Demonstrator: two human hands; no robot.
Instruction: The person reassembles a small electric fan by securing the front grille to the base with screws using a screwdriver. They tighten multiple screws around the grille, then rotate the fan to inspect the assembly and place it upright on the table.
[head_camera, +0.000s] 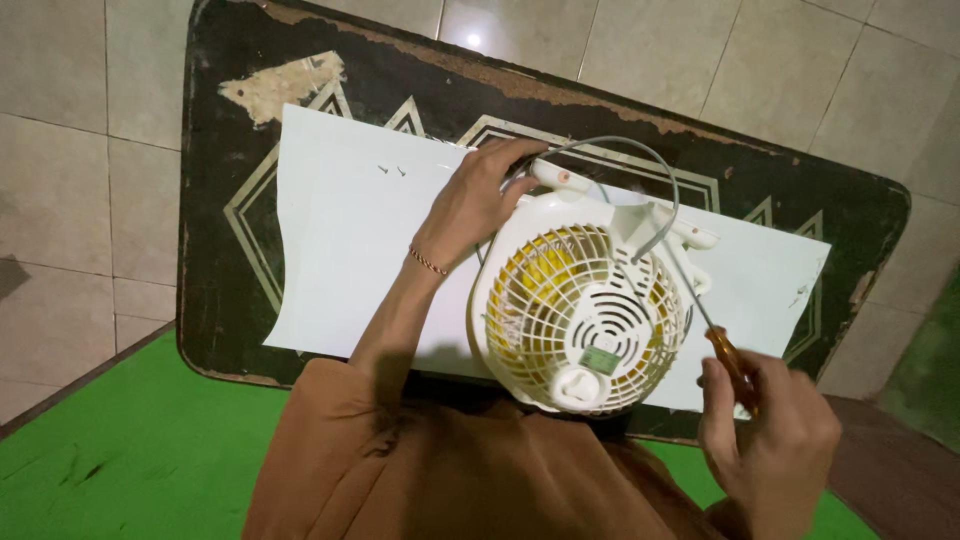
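Bracing fan (580, 315) with left hand (475, 205) clamped on its rim; right hand (775, 435) fisted round screwdriver (725, 350), tip working near grille edge. Needing straight seating in screw next.

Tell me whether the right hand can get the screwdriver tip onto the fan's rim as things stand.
Probably yes. The right hand already holds the screwdriver, its shaft angled up against the fan rim. Nothing lies between; the left hand and grey cable sit further up.
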